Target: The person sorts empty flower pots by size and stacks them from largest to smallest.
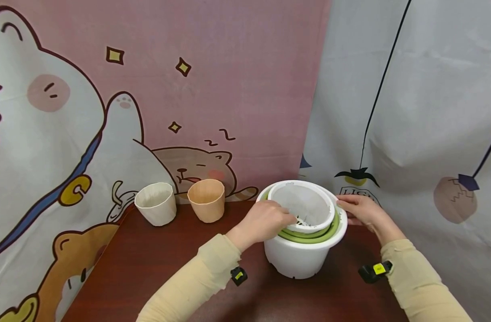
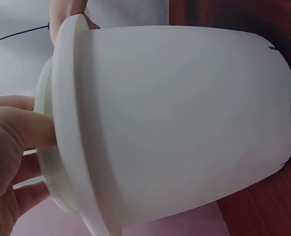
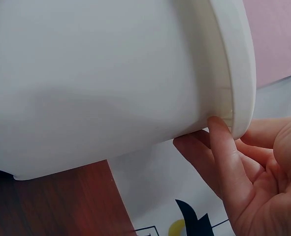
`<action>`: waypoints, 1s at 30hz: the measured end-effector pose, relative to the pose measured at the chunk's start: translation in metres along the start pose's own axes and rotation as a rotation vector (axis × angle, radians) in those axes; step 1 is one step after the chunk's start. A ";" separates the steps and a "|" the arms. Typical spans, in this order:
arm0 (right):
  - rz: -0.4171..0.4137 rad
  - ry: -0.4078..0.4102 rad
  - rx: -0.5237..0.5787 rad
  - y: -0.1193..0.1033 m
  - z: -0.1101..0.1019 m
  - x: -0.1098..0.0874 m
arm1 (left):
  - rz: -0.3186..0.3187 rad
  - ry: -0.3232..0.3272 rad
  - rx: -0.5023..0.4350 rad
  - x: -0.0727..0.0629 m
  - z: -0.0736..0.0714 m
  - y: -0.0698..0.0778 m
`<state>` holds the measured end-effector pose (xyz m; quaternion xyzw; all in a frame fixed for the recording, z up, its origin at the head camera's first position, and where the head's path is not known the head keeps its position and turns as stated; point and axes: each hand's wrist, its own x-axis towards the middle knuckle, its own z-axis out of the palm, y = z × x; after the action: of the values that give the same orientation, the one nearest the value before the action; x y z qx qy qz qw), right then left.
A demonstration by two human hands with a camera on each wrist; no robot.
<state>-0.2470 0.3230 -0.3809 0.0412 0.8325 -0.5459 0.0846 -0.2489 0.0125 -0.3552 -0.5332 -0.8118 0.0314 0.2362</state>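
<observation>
On the table stands a large white plastic flowerpot point(image 1: 297, 259), with green pots point(image 1: 305, 239) nested inside it. A smaller white pot point(image 1: 309, 201) sits innermost, its bottom showing slots. My left hand point(image 1: 267, 221) grips the near left rim of this small pot. In the left wrist view, the left thumb point(image 2: 32, 128) goes down between the small pot and the large pot's rim, with the other fingers across the small pot's opening. My right hand point(image 1: 363, 212) pinches the large pot's right rim, fingers curled under the lip point(image 3: 239, 73) in the right wrist view.
A cream-white pot point(image 1: 157, 210) and a peach-orange pot point(image 1: 207, 205) stand side by side at the table's back left. Behind the dark red wooden table point(image 1: 157, 268) hangs a cartoon-printed cloth point(image 1: 245, 89), close to its back edge.
</observation>
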 end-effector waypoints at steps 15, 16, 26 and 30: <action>0.000 -0.003 0.009 0.000 0.000 0.000 | -0.125 0.075 -0.325 -0.019 -0.015 -0.014; 0.000 -0.003 0.007 0.000 0.000 0.000 | -0.129 0.087 -0.330 -0.021 -0.015 -0.015; 0.001 -0.001 0.002 0.000 0.000 0.000 | -0.185 0.152 -0.351 -0.038 -0.018 -0.020; 0.002 0.003 0.000 0.000 0.000 0.000 | -0.224 0.180 -0.351 -0.045 -0.016 -0.022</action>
<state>-0.2468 0.3229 -0.3812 0.0426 0.8325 -0.5460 0.0839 -0.2462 -0.0397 -0.3501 -0.4734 -0.8346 -0.1844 0.2131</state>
